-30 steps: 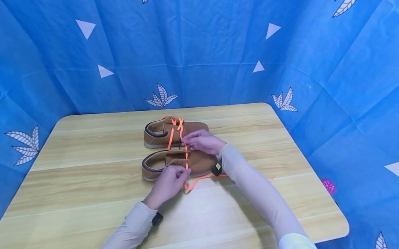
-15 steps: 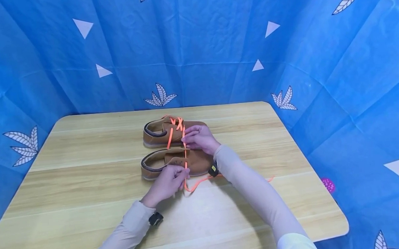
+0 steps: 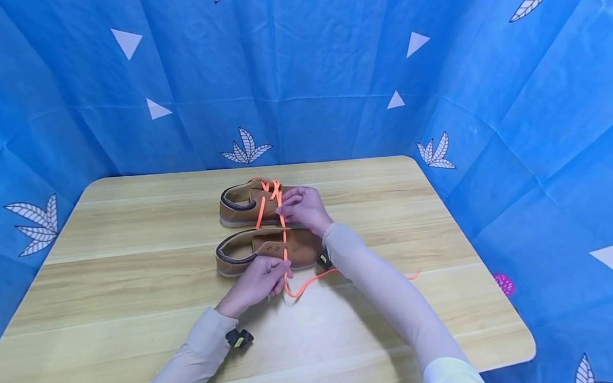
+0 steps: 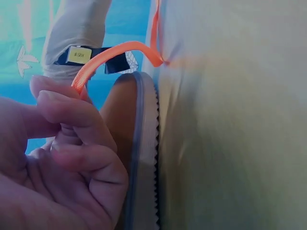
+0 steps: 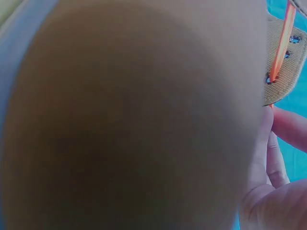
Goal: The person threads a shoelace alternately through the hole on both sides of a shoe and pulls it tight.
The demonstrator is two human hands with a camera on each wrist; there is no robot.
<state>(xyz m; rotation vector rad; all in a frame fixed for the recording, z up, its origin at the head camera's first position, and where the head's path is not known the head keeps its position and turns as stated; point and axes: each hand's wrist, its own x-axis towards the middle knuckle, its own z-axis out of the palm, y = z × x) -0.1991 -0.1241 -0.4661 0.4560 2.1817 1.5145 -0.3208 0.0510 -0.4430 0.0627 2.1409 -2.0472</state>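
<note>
Two brown shoes lie side by side, toes to the right. The near shoe (image 3: 305,248) has an orange shoelace (image 3: 284,236) running across its eyelet flaps, the rest of its eyelets bare. At its near side my left hand (image 3: 259,282) pinches the lace between thumb and forefinger; the left wrist view shows the pinched lace (image 4: 108,55) curving down toward the table. Over the far shoe (image 3: 234,216) my right hand (image 3: 305,209) pinches the lace's other stretch. In the right wrist view the lace (image 5: 283,43) passes through an eyelet in a flap (image 5: 288,62), fingertips just below.
The far shoe's own orange laces (image 3: 272,187) are crossed, with a loose end hanging toward the near shoe. A long lace tail (image 3: 311,281) trails rightward under my right forearm. The wooden table (image 3: 132,235) backs onto a blue patterned curtain (image 3: 321,69).
My right hand has shifted slightly left and away from the near shoe, with the lace in its fingers. My left hand has stayed nearly still, holding the lace.
</note>
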